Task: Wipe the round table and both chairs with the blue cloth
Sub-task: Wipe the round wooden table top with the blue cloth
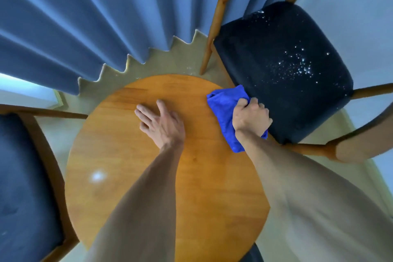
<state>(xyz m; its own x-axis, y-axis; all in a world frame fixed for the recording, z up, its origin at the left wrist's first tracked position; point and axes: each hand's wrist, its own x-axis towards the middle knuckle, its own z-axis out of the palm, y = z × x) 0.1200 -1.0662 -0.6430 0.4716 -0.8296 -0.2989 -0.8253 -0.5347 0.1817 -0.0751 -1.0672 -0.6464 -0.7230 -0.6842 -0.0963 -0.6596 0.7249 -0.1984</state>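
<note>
We have the bunched bright blue cloth (223, 112) clenched in our right hand (251, 119), fingers curled tight round it, at the right rim of the round orange-brown wooden table (148, 187). Directly beyond the cloth, up and to the right, lies the dark navy upholstered chair seat (282, 66), flecked with white crumbs. Right hand is nearest it. Our left hand (161, 121) lies flat, fingers spread, on the tabletop, bracing. Second blue-seated wooden chair (23, 187) sits far left.
</note>
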